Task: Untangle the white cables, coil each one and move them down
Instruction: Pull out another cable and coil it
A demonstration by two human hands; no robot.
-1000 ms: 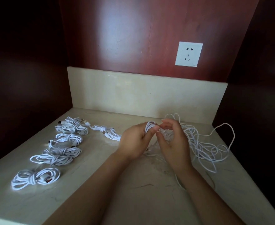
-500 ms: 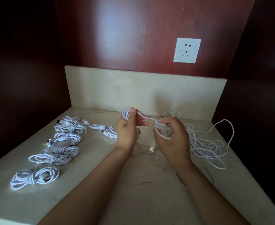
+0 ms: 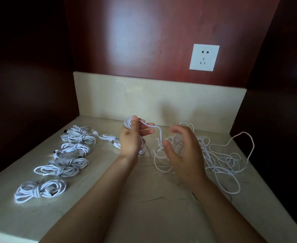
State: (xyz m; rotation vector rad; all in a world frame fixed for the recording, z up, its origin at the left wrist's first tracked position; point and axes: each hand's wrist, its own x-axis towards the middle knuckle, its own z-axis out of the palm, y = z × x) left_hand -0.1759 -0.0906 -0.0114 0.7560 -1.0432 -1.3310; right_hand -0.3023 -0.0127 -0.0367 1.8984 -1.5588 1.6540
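Observation:
My left hand (image 3: 130, 142) is raised over the counter and grips a small coil of white cable (image 3: 127, 122), with the thumb pinning the loops. A strand (image 3: 159, 132) runs from that coil down past my right thumb into the loose tangle of white cables (image 3: 221, 160) on the right. Beside this strand my right hand (image 3: 182, 155) hovers with fingers spread and gently curved, holding nothing. Several finished coiled cables (image 3: 70, 165) lie in a row on the left, the nearest coil (image 3: 39, 190) towards the front edge.
The beige stone counter (image 3: 144, 207) sits in a dark wooden niche with a low backsplash (image 3: 144, 97). A white wall socket (image 3: 204, 57) is on the red-brown back panel. One coiled cable (image 3: 111, 138) lies just behind my left hand.
My right hand has let go of the cable and spread its fingers. My left hand stays raised with the coil, and the strand now hangs slack between the hands.

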